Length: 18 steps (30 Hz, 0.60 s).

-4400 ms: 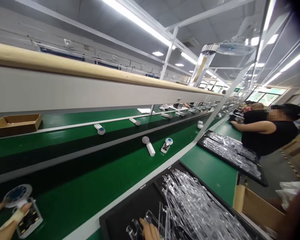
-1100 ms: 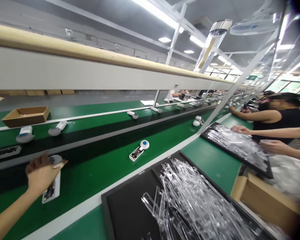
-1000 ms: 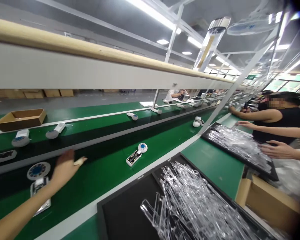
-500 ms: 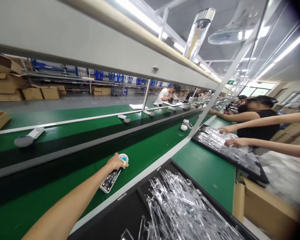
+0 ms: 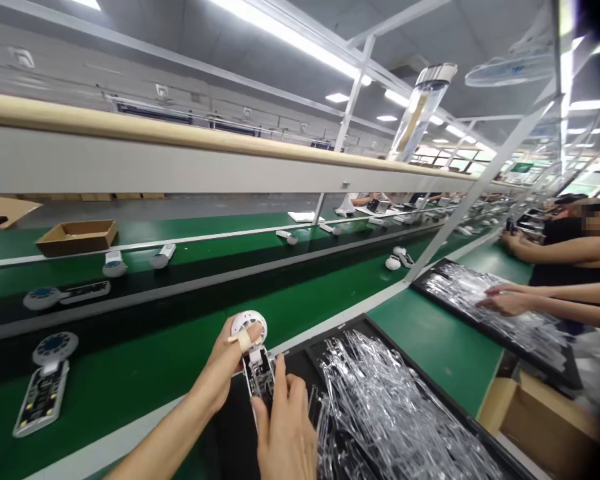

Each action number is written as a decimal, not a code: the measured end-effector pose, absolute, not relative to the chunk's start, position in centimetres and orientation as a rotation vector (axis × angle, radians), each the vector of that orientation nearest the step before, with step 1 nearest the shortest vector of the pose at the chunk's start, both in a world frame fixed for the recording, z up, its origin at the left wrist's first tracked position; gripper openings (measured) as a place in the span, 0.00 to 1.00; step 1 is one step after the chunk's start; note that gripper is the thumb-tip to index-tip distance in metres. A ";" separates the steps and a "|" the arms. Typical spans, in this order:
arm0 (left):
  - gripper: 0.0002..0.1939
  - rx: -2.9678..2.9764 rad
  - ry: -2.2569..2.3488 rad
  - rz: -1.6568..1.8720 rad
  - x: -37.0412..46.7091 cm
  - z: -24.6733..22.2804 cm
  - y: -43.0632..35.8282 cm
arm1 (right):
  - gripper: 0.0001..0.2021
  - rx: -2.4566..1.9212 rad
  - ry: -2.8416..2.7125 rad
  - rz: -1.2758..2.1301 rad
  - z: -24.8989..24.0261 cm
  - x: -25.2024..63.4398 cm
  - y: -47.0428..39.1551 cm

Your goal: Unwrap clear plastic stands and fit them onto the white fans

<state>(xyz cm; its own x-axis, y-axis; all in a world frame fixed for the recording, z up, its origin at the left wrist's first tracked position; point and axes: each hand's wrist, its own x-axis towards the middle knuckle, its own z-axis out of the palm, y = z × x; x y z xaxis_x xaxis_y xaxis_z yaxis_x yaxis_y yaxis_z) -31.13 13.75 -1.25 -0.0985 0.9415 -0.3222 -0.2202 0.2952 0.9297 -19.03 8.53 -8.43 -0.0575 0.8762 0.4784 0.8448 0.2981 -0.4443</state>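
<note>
The left hand (image 5: 240,343) has its fingers closed on the round head of a white device (image 5: 256,359), its taped thumb laid across the face. The right hand (image 5: 286,427) grasps the lower body, thumb on one long edge and forefinger along the other; whether a clear part is pinched there too, I cannot tell. The device is held over the near-left corner of the black tray (image 5: 233,427), beside the pale rail (image 5: 130,427) that edges the green belt (image 5: 300,290). Close to the right hand, clear plastic parts (image 5: 405,400) are heaped up to the tray's far-right rim, leaving little space on that side. Leftward there is more room: a broad stretch of belt separates the hands from a second device (image 5: 45,387), lying face up. Beyond the tray, a strip of green bench (image 5: 440,347) runs to another tray (image 5: 500,345), where a co-worker's hands (image 5: 507,300) reach over clear parts.
</note>
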 end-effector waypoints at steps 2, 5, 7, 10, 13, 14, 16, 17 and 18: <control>0.35 0.782 1.352 1.172 -31.4 -0.7 12.1 | 0.30 -1.529 -1.943 0.037 -8.0 -20.0 8.1; 0.35 0.747 1.404 1.210 -32.2 0.1 10.6 | 0.28 -1.569 -1.951 0.017 -7.8 -21.2 6.9; 0.36 0.683 1.383 1.242 -33.0 0.6 9.9 | 0.28 -1.564 -1.939 0.050 -7.6 -21.8 6.0; 0.36 0.604 1.306 1.308 -34.2 0.8 8.6 | 0.29 -1.530 -1.935 0.258 -7.0 -22.0 4.8; 0.35 0.595 1.171 1.302 -34.6 -0.2 6.7 | 0.29 -1.455 -2.002 0.411 -5.9 -21.6 3.5; 0.34 0.587 1.136 1.253 -34.7 -0.8 6.0 | 0.29 -1.430 -2.019 0.414 -5.4 -21.4 2.9; 0.33 0.558 1.150 1.133 -34.9 -2.4 4.4 | 0.30 -1.417 -2.021 0.427 -4.6 -21.4 1.6; 0.32 0.558 1.192 1.083 -35.0 -3.3 3.8 | 0.31 -1.425 -2.003 0.466 -4.2 -21.7 1.0; 0.31 0.582 1.248 1.052 -35.3 -4.3 3.2 | 0.30 -1.454 -1.942 0.531 -4.0 -22.1 0.5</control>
